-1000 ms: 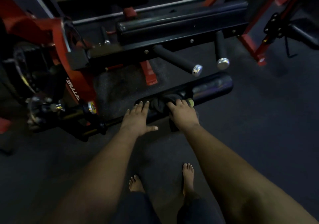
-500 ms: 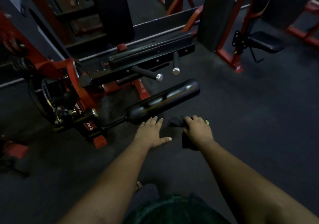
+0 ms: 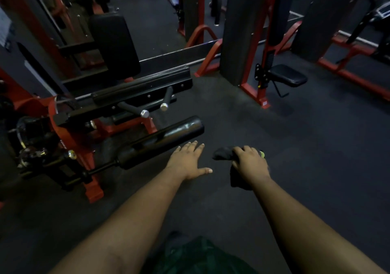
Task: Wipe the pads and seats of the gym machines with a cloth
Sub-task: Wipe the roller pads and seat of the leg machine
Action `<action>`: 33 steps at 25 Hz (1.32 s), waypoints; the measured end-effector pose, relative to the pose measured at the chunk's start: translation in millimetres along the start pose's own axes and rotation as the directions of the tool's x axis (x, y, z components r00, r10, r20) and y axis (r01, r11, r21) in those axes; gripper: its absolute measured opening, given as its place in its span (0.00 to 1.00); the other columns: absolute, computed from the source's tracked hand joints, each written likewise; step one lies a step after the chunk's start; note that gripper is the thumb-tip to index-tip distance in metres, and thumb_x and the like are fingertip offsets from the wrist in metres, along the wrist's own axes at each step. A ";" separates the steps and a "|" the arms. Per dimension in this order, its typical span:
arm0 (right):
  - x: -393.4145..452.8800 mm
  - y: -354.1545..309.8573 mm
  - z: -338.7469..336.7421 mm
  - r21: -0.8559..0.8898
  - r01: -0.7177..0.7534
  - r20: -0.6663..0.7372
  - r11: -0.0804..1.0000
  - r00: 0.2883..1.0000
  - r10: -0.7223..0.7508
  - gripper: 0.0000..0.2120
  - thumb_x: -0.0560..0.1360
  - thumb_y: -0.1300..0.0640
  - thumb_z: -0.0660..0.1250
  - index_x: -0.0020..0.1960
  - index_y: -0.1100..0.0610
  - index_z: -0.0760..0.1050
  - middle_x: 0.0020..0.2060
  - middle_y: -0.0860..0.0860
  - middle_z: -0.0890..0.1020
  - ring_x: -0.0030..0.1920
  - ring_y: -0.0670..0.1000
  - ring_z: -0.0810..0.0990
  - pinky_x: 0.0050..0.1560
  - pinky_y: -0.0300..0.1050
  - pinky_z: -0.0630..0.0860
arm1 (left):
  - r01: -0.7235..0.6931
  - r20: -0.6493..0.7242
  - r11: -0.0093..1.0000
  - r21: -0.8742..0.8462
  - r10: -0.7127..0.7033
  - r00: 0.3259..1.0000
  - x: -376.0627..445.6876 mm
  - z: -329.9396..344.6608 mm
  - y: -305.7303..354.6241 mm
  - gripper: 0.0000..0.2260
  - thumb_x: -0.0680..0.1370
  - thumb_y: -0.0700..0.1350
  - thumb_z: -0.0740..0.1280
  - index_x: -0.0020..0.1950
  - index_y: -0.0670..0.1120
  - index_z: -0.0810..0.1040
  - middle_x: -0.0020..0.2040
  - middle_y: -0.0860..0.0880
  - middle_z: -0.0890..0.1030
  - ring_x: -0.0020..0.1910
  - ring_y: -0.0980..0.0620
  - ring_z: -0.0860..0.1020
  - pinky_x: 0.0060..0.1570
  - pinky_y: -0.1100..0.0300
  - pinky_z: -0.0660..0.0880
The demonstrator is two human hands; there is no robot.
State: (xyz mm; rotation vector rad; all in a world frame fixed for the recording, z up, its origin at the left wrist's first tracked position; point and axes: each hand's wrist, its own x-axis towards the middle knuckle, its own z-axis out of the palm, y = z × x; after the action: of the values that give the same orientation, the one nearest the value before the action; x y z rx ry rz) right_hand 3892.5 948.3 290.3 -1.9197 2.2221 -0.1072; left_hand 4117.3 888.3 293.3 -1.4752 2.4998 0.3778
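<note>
Gripping a dark crumpled cloth (image 3: pixel 223 155) in your right hand (image 3: pixel 250 164), you are curling the fingers over it, and part of it is hanging below your wrist; something small and yellow-green (image 3: pixel 262 154) is peeking out at the knuckles. Your left hand (image 3: pixel 187 161) is hovering spread and flat, thumb out, holding nothing, just beside the long glossy black cylindrical roller pad (image 3: pixel 162 141) without touching it. That one roller is jutting from the red and black steel leg machine (image 3: pixel 63 130), which is also carrying one upright black padded backrest (image 3: pixel 115 43) and two short grey handles with chrome end caps (image 3: pixel 155 109). Beyond, one small black cushioned seat (image 3: pixel 288 75) is sitting on a red frame between grey upright columns (image 3: pixel 242 30). Dark rubber flooring (image 3: pixel 316 147) is lying under both your outstretched arms
</note>
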 end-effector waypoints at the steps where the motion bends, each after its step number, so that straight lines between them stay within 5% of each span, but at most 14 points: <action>1: 7.6 10.2 -5.8 0.009 -0.009 -0.011 1.000 1.000 0.009 0.16 0.80 0.49 0.62 0.66 0.50 0.71 0.57 0.52 0.75 0.60 0.56 0.73 0.53 0.55 0.76 | -0.007 -0.007 1.000 0.008 0.007 1.000 11.5 -6.2 8.1 0.47 0.73 0.76 0.57 0.84 0.53 0.46 0.84 0.48 0.49 0.82 0.47 0.50 0.79 0.46 0.51; 14: 205.0 106.7 -72.1 -0.065 -0.041 -0.065 0.997 0.997 0.037 0.14 0.80 0.47 0.61 0.64 0.49 0.72 0.56 0.51 0.75 0.59 0.56 0.73 0.50 0.53 0.76 | -0.064 -0.068 0.998 -0.014 0.063 0.996 238.1 -76.0 41.3 0.47 0.74 0.75 0.57 0.84 0.52 0.45 0.84 0.48 0.48 0.82 0.47 0.49 0.80 0.44 0.50; 23: 391.4 123.7 -88.2 -0.012 0.144 -0.075 0.990 0.987 -0.144 0.15 0.80 0.48 0.61 0.65 0.49 0.72 0.55 0.51 0.76 0.59 0.56 0.74 0.49 0.53 0.76 | 0.177 -0.117 0.983 -0.049 -0.182 0.976 358.7 -118.2 -4.0 0.46 0.74 0.76 0.55 0.83 0.52 0.44 0.84 0.49 0.47 0.82 0.48 0.45 0.80 0.43 0.48; 29: 530.2 105.4 -98.0 0.023 0.468 -0.055 0.884 0.883 -0.466 0.14 0.80 0.48 0.62 0.64 0.50 0.73 0.54 0.52 0.75 0.57 0.56 0.74 0.47 0.53 0.77 | 0.518 -0.168 0.843 -0.145 -0.537 0.826 397.1 -135.9 -28.7 0.45 0.75 0.76 0.53 0.84 0.52 0.45 0.84 0.48 0.47 0.82 0.48 0.44 0.80 0.42 0.47; 33: 595.2 58.5 -105.8 0.056 0.654 -0.025 0.754 0.756 -0.654 0.15 0.79 0.47 0.63 0.65 0.49 0.73 0.55 0.52 0.75 0.58 0.56 0.74 0.47 0.52 0.75 | 0.723 -0.160 0.635 -0.273 -0.771 0.617 398.2 -136.1 -39.7 0.45 0.74 0.76 0.53 0.84 0.51 0.47 0.84 0.48 0.49 0.82 0.49 0.46 0.80 0.42 0.48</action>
State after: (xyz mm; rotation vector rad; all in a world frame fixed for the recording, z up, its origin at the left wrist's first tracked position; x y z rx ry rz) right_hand 3734.5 362.7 320.0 -2.5652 1.4088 -0.2762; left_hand 3955.8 497.6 293.9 -2.6193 1.7460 0.2559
